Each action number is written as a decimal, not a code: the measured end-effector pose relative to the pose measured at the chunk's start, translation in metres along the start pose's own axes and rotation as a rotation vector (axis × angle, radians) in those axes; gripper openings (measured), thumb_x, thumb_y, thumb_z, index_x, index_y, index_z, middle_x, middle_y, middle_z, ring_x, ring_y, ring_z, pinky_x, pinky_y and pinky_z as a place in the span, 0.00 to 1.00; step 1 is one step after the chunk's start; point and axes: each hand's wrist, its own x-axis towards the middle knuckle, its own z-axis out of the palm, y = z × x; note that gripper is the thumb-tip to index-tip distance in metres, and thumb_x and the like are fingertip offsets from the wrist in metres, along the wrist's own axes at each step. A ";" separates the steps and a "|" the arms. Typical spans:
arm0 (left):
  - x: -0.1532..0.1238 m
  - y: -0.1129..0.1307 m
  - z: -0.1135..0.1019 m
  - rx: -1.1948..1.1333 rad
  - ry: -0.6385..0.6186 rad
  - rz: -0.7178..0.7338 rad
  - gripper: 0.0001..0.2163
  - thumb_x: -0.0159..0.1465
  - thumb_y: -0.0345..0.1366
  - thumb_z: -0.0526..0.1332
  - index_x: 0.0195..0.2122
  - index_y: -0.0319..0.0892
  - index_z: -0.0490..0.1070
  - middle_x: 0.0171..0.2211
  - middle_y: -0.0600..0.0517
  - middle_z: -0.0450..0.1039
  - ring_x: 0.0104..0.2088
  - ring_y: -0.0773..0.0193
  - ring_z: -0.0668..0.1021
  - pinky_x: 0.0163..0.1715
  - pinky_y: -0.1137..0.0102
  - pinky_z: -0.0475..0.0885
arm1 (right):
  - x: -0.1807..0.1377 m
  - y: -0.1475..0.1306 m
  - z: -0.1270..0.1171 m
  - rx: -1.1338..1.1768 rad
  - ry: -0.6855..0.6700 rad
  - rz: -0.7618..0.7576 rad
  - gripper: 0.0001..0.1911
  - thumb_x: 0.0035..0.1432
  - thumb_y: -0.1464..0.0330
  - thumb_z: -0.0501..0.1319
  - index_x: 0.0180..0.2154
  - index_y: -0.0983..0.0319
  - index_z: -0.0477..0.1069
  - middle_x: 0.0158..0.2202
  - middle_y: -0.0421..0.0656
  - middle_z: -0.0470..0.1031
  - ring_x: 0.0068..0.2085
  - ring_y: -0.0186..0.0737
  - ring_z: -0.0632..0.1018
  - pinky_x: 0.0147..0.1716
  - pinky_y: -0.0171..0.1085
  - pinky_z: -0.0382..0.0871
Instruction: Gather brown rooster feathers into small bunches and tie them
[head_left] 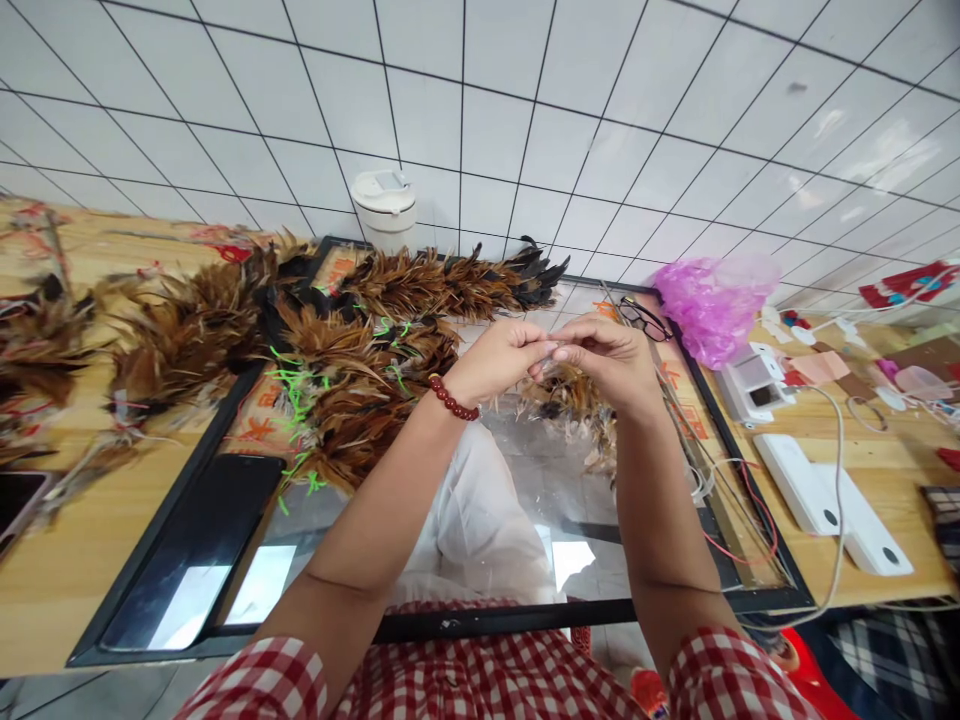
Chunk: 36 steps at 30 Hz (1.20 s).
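Note:
My left hand (504, 358), with a red bead bracelet (453, 398) at its wrist, is closed in a pinch. Its fingertips meet those of my right hand (613, 362), also pinched, above a framed glass pane (517, 440). Whatever lies between the fingers is too small or hidden to make out. Below my right hand rests a loose heap of brown feathers (574, 405) on the glass. Left of my hands are brown feather bunches (352, 425) with bright green ties (296, 390). A feather strip (450, 285) with a black end lies behind them.
A black phone (195, 550) lies at front left. A lidded white cup (385, 212) stands by the tiled wall. At right are eyeglasses (645, 318), a pink plastic bag (712, 305), white power strips (832, 505) and loose cords. More feather bunches (187, 335) lie at left.

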 end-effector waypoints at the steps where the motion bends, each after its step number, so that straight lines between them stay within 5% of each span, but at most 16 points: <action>1: -0.001 0.002 -0.001 -0.001 -0.039 -0.006 0.12 0.60 0.35 0.61 0.20 0.39 0.70 0.16 0.54 0.68 0.20 0.70 0.70 0.25 0.74 0.64 | -0.001 -0.002 -0.002 -0.011 -0.024 -0.017 0.08 0.45 0.62 0.72 0.31 0.56 0.79 0.31 0.41 0.75 0.34 0.39 0.75 0.38 0.41 0.71; 10: -0.011 0.020 0.007 0.265 -0.053 0.071 0.10 0.60 0.33 0.58 0.21 0.40 0.71 0.18 0.55 0.67 0.20 0.70 0.66 0.25 0.72 0.59 | -0.002 -0.013 -0.007 -0.175 0.046 -0.033 0.10 0.49 0.60 0.70 0.25 0.58 0.75 0.27 0.41 0.74 0.33 0.39 0.73 0.37 0.40 0.70; 18: -0.005 0.011 0.013 0.289 0.091 0.099 0.14 0.59 0.33 0.58 0.16 0.39 0.68 0.13 0.57 0.62 0.18 0.71 0.64 0.24 0.73 0.58 | 0.003 0.008 -0.002 0.173 -0.001 0.108 0.12 0.48 0.59 0.69 0.26 0.60 0.73 0.23 0.39 0.73 0.27 0.35 0.72 0.31 0.37 0.68; 21: 0.000 0.002 0.010 0.283 0.193 0.052 0.11 0.58 0.33 0.57 0.20 0.39 0.72 0.15 0.56 0.66 0.19 0.70 0.65 0.24 0.73 0.59 | 0.007 0.024 -0.004 -0.026 0.055 0.093 0.11 0.54 0.59 0.64 0.31 0.60 0.75 0.27 0.40 0.75 0.30 0.37 0.73 0.34 0.38 0.68; 23: 0.002 -0.001 0.007 0.287 0.273 0.029 0.09 0.58 0.33 0.57 0.24 0.39 0.75 0.17 0.55 0.69 0.19 0.71 0.65 0.23 0.73 0.59 | 0.008 0.037 -0.009 -0.375 0.040 0.086 0.10 0.56 0.63 0.61 0.36 0.61 0.77 0.33 0.44 0.77 0.35 0.40 0.74 0.39 0.40 0.68; 26: 0.002 -0.002 0.002 0.277 0.343 0.038 0.10 0.59 0.34 0.57 0.24 0.39 0.75 0.17 0.55 0.70 0.18 0.71 0.65 0.22 0.73 0.60 | 0.006 0.054 -0.016 -0.956 -0.159 0.109 0.13 0.52 0.71 0.61 0.41 0.61 0.78 0.43 0.50 0.76 0.45 0.47 0.74 0.48 0.45 0.64; 28: 0.002 -0.001 0.001 0.261 0.363 0.053 0.11 0.59 0.35 0.57 0.24 0.39 0.75 0.18 0.55 0.70 0.18 0.71 0.65 0.22 0.73 0.60 | 0.005 0.061 -0.021 -1.151 -0.271 0.130 0.14 0.51 0.74 0.60 0.39 0.61 0.79 0.46 0.52 0.76 0.48 0.51 0.72 0.50 0.48 0.62; 36: 0.001 0.002 0.001 0.251 0.372 0.068 0.10 0.60 0.34 0.57 0.24 0.39 0.74 0.18 0.54 0.71 0.20 0.70 0.68 0.24 0.73 0.63 | 0.003 0.027 -0.036 -0.834 -0.152 0.108 0.15 0.53 0.74 0.55 0.37 0.61 0.79 0.33 0.42 0.80 0.36 0.39 0.78 0.38 0.35 0.67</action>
